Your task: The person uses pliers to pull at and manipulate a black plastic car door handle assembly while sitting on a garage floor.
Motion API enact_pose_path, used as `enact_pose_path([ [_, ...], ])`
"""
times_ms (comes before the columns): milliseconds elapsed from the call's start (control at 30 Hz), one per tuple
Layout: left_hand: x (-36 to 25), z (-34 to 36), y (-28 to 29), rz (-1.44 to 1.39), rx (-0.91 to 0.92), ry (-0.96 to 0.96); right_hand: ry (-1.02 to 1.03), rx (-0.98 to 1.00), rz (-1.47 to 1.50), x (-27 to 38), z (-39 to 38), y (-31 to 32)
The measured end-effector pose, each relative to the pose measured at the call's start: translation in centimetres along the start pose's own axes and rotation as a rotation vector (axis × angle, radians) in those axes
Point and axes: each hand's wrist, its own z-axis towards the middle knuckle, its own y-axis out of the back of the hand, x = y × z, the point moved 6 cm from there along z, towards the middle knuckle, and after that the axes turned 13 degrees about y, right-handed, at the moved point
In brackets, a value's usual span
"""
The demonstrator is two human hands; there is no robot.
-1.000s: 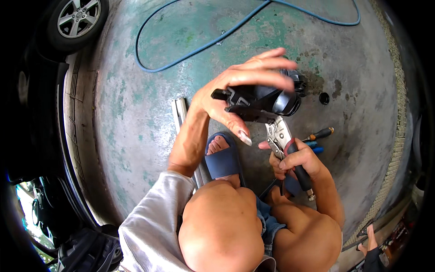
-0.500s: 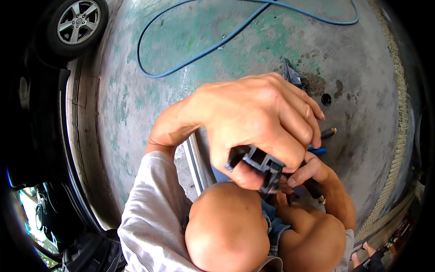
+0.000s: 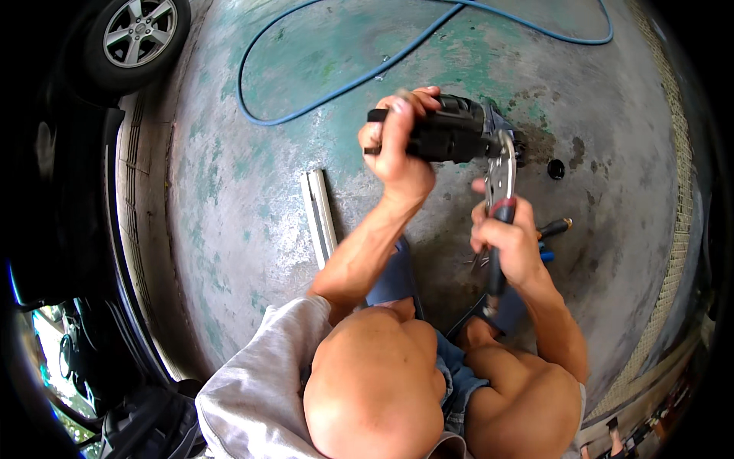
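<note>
My left hand (image 3: 397, 149) is closed round the left end of a black plastic part (image 3: 455, 138), holding it raised in front of me. The silver jaws of locking pliers (image 3: 501, 164) meet that part's right end. My right hand (image 3: 514, 245) grips the pliers' black and red handle, which points down toward me. Just behind the part is another grey-black shape, partly hidden. A small black round cap (image 3: 556, 168) lies to the right on the floor, and a black-handled screwdriver (image 3: 556, 227) with a blue-handled tool (image 3: 546, 256) lies beside my right hand.
A silver rail (image 3: 317, 214) lies by my left foot (image 3: 390, 279). A looped blue hose (image 3: 336, 96) crosses the stained floor ahead. A dark car with a wheel (image 3: 138, 30) stands at the left. Another person's foot (image 3: 615, 437) shows at the lower right.
My left hand, spread over the part earlier, has moved forward and now wraps its left end. The part and the pliers have risen away from my knees.
</note>
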Motion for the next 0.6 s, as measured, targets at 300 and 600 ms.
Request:
enact_pose_path([
  [300, 8.1, -1.9, 2.1, -0.668, -0.373, 0.832, 1.088, -0.132, -1.091, 2.3, 3.6, 2.4],
  [600, 7.3, -3.4, 3.7, -0.212, -0.465, 0.924, 0.9, -0.019, -1.017, 0.5, 3.0, 3.9],
])
